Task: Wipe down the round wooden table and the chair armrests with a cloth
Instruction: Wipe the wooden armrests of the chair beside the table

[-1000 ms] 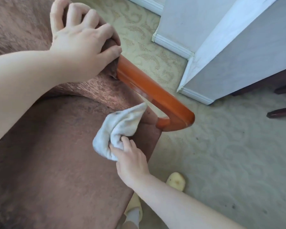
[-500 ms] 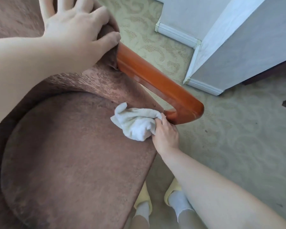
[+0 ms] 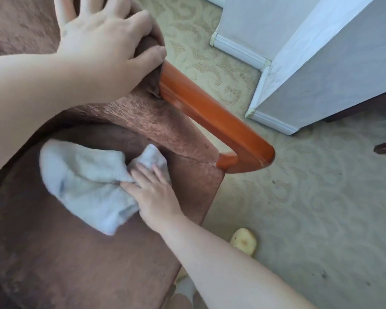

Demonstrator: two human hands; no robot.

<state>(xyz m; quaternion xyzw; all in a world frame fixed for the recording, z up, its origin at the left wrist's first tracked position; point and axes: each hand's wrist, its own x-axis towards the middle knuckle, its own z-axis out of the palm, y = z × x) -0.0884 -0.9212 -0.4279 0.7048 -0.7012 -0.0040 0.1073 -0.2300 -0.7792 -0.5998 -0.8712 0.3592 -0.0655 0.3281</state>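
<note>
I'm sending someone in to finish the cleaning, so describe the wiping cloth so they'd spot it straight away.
Find the brown upholstered chair with the glossy orange wooden armrest. On its seat, just inside that armrest, lies the cloth, under the right hand. It is the only pale, crumpled, whitish-grey towelling against the dark brown fabric.

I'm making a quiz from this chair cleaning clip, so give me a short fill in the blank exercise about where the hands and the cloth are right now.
1. The right hand presses the cloth onto the chair's brown ____.
2. The left hand grips the upholstered top of the chair's ____.
3. The wooden armrest is coloured ____.
4. The floor is covered with patterned ____.

Missing words: seat; backrest; orange-brown; carpet
</note>
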